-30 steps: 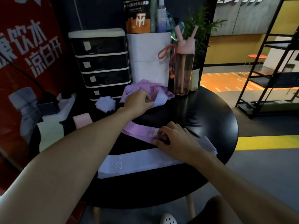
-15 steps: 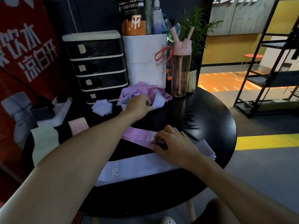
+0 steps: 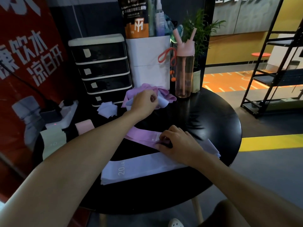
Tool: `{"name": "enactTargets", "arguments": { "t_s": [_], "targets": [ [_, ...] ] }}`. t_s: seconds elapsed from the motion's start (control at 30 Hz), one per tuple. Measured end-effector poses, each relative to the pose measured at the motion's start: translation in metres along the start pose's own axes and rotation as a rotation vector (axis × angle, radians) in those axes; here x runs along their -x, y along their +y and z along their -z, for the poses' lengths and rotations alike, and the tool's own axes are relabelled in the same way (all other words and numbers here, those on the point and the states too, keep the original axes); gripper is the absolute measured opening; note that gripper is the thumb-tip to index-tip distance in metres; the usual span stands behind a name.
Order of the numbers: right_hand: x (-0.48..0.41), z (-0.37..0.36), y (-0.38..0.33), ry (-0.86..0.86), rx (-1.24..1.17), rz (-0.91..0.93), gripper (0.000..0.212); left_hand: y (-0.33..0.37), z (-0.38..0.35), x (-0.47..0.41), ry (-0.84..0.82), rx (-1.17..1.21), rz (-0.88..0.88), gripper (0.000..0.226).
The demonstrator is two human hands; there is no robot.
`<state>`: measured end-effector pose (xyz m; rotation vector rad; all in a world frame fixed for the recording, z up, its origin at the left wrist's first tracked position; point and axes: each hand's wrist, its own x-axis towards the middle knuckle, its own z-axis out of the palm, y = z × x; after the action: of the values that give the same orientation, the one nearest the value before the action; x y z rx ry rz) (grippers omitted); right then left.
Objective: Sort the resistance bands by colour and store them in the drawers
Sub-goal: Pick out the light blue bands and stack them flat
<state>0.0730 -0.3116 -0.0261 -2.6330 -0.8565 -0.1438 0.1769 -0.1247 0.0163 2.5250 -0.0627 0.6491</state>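
On the round black table (image 3: 213,118) a pile of purple and pale lavender resistance bands (image 3: 164,94) lies at the back. My left hand (image 3: 144,102) reaches into that pile and pinches a pale lavender band (image 3: 162,102). A purple band (image 3: 141,135) lies flat mid-table, and my right hand (image 3: 178,141) pinches its near end. A stack of pale lavender bands marked 20 (image 3: 139,167) stretches across the front. The black drawer unit (image 3: 101,69) stands at the back left, all drawers closed.
A pink band (image 3: 84,126) and a pale green band (image 3: 52,140) lie at the left edge, beside a white power strip (image 3: 65,112). A crumpled pale band (image 3: 107,109) sits by the drawers. A white bin (image 3: 147,63) and a pink bottle (image 3: 184,69) stand behind.
My left hand has closed its fingers on the pale lavender band in the pile and lifted it slightly. My right hand stays on the purple band's end.
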Motion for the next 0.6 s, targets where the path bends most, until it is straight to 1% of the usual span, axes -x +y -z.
{"name": "enactTargets", "arguments": {
  "t_s": [0.1, 0.2, 0.27, 0.4, 0.53, 0.6],
  "targets": [
    [0.0, 0.002, 0.0, 0.012, -0.05, -0.024, 0.036, 0.014, 0.022, 0.005, 0.068, 0.144, -0.022, 0.016],
    [-0.001, 0.006, -0.001, 0.027, -0.213, -0.07, 0.028, 0.028, 0.048, 0.017, 0.08, 0.191, -0.067, 0.016],
    [-0.001, 0.01, 0.0, 0.081, -0.321, -0.081, 0.022, 0.035, 0.063, 0.027, 0.087, 0.229, -0.089, 0.016],
    [-0.003, 0.023, -0.002, 0.141, -0.378, -0.106, 0.019, 0.045, 0.088, 0.046, 0.06, 0.29, -0.098, 0.012],
    [-0.006, 0.056, -0.02, 0.228, -0.762, -0.198, 0.026, 0.048, 0.106, 0.062, 0.019, 0.335, -0.118, 0.013],
    [-0.008, 0.069, -0.03, 0.226, -0.953, -0.238, 0.026, 0.05, 0.113, 0.07, -0.011, 0.368, -0.128, 0.013]
  ]
}}
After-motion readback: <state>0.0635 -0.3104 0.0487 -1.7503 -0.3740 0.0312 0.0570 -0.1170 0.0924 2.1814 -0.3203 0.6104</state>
